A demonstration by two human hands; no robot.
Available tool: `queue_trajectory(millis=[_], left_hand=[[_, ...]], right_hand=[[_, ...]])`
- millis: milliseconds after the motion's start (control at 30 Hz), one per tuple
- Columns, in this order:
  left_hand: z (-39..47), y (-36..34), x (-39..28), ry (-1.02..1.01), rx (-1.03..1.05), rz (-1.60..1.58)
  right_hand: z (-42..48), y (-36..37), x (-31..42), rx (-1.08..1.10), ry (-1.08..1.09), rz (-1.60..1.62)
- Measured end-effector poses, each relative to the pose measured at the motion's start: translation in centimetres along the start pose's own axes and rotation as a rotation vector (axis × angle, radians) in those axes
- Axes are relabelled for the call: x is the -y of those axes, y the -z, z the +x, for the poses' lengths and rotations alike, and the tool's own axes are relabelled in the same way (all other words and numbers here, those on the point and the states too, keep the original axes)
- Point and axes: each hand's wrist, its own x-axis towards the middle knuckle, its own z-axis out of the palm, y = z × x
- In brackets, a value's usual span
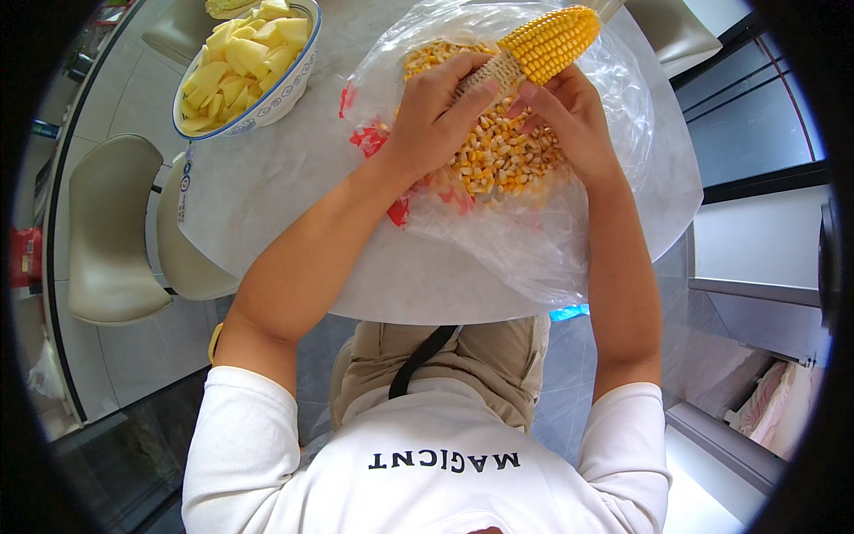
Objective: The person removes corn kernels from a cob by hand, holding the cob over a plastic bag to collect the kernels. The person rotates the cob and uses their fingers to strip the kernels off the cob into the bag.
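An ear of dried yellow corn (552, 41) slants up to the right above a clear plastic bag (534, 253) with red print. Its lower end is bare cob, and my left hand (444, 110) is closed around that part. Kernels still cover the upper end. My right hand (567, 117) is at the underside of the ear, thumb near the border between cob and kernels, fingers partly curled; whether it grips the ear is unclear. Loose corn kernels (510, 157) lie heaped on the bag beneath both hands.
A blue-rimmed bowl (283, 107) piled with cut pale-yellow pieces, probably potato, stands at the left of the marbled table (280, 180). Beige chairs (117, 230) stand beyond the table's left edge, and another chair (674, 33) is at the upper right.
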Motion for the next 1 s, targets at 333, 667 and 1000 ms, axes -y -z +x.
queue_trajectory(millis=[333,667,1000], left_hand=[[-0.1,0.0,-1.0,0.112,0.046,-0.023],[-0.1,-0.2,0.0,-0.054,0.002,0.027],[-0.1,-0.2,-0.6,0.13,0.034,-0.125]], right_hand=[[-0.4,-0.9,-0.2,-0.053,0.155,-0.148],[-0.3,-0.4,-0.3,-0.008,0.098,-0.133],[-0.3,0.1,-0.1,0.051,0.06,-0.016]])
